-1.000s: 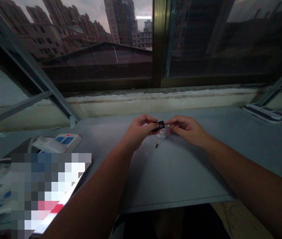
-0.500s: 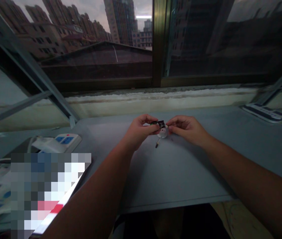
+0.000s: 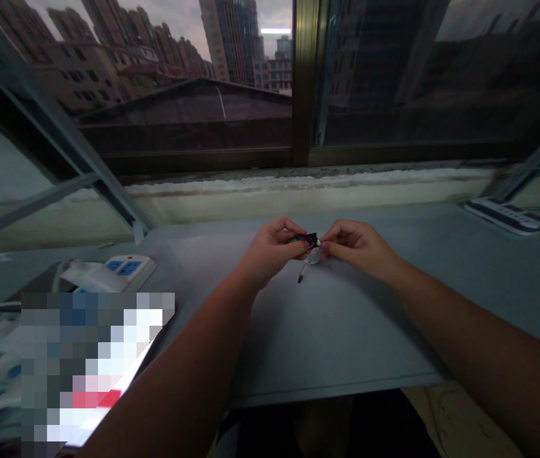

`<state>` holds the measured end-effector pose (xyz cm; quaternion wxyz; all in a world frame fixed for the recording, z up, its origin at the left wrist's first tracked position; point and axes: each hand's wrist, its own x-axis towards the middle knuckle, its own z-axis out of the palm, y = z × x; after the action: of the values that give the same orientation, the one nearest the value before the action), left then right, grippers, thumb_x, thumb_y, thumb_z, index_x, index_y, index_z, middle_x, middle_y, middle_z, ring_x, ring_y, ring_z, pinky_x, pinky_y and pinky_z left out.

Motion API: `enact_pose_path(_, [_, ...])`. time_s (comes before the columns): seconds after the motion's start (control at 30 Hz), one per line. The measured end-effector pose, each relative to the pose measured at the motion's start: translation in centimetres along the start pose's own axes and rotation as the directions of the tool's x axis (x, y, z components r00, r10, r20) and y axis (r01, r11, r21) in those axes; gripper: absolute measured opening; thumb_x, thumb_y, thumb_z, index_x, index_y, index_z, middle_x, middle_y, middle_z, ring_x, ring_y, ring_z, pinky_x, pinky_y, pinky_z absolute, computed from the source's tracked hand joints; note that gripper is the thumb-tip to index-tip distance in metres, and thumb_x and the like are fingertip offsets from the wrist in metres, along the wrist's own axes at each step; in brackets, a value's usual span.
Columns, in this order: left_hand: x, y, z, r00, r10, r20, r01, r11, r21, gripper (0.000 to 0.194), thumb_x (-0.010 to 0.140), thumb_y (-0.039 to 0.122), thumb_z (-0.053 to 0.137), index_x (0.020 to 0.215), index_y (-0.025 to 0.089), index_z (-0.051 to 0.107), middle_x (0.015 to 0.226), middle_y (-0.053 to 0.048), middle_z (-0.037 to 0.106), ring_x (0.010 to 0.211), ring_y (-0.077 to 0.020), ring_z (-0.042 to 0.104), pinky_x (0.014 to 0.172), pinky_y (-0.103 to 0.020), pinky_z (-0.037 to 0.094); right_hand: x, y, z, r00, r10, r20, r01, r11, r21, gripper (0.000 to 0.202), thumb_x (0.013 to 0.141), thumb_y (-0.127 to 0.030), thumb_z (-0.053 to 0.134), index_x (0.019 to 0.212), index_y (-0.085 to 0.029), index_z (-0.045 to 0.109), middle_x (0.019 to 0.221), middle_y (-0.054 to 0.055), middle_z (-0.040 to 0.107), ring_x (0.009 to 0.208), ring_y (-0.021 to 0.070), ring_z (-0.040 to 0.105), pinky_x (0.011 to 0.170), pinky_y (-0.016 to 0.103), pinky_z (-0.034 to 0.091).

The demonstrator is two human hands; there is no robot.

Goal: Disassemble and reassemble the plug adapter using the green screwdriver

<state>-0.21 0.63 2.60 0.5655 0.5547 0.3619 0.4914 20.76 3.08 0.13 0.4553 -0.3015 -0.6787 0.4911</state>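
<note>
My left hand (image 3: 276, 247) pinches a small black part with a bit of green (image 3: 308, 239) between thumb and fingers. At its right end my right hand (image 3: 353, 245) has thumb and forefinger closed on a tiny pale piece (image 3: 318, 242), too small to name. Just below the hands, a round white part (image 3: 314, 256) sits on the table, partly covered by the left fingers. A small screwdriver (image 3: 301, 275) with a dark end lies beside it, its other end close to the white part. Tiny specks, perhaps screws, lie right of the white part.
The grey table (image 3: 336, 337) runs up to the wall below a window. At left are a white power strip (image 3: 129, 268) with blue sockets, cables and a bright, pixelated screen (image 3: 102, 375). Another power strip (image 3: 505, 216) lies at the back right. Metal frame posts (image 3: 102, 191) rise at both sides.
The black part has tilted slightly in my left hand, and the right fingertips have come closer to its right end. The things on the table stay in place.
</note>
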Motion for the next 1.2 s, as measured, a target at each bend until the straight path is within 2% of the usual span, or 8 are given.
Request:
enact_pose_path(0.47, [-0.09, -0.08, 0.15, 0.999, 0.016, 0.038, -0.016, 1.0, 0.003, 0.029, 0.068, 0.018, 0.084, 0.086, 0.014, 0.062, 0.078, -0.002, 0.072, 0.066, -0.0095, 0.065, 0.066, -0.024, 0.054, 0.22, -0.66, -0.19, 0.991, 0.123, 0.054, -0.124, 0.992, 0.005, 0.038, 0.075, -0.05, 0.087, 0.073, -0.017, 0.067, 0.061, 0.001, 0.069, 0.057, 0.0122, 0.063, 0.059, 0.026, 0.047])
enact_pose_path(0.77, [-0.25, 0.14, 0.5, 0.999, -0.021, 0.043, 0.023, 0.999, -0.049, 0.03, 0.07, 0.017, 0.083, 0.088, 0.014, 0.06, 0.075, -0.001, 0.071, 0.065, -0.0103, 0.068, 0.068, -0.025, 0.057, 0.42, -0.19, -0.33, 0.972, 0.205, 0.114, -0.211, 0.976, 0.044, 0.039, 0.073, -0.051, 0.088, 0.086, -0.017, 0.075, 0.066, 0.0, 0.071, 0.058, 0.012, 0.065, 0.061, 0.026, 0.051])
enact_pose_path(0.97, [-0.38, 0.12, 0.79, 0.997, -0.075, 0.028, 0.079, 0.983, -0.166, 0.036, 0.066, 0.016, 0.086, 0.089, 0.014, 0.059, 0.079, -0.001, 0.073, 0.066, -0.0108, 0.071, 0.071, -0.025, 0.059, 0.35, -0.38, -0.46, 0.984, 0.138, 0.116, -0.138, 0.99, -0.011, 0.038, 0.078, -0.053, 0.085, 0.081, -0.017, 0.073, 0.062, 0.001, 0.07, 0.057, 0.0127, 0.064, 0.06, 0.027, 0.05])
enact_pose_path(1.2, [-0.39, 0.13, 0.38, 0.994, -0.1, 0.034, 0.106, 0.962, -0.252, 0.039, 0.064, 0.017, 0.089, 0.088, 0.015, 0.058, 0.083, -0.001, 0.073, 0.074, -0.0123, 0.072, 0.078, -0.029, 0.061, 0.21, -0.52, -0.03, 0.997, 0.046, 0.058, -0.043, 0.998, -0.054, 0.036, 0.079, -0.053, 0.084, 0.081, -0.018, 0.072, 0.063, 0.001, 0.069, 0.056, 0.0137, 0.063, 0.058, 0.028, 0.05])
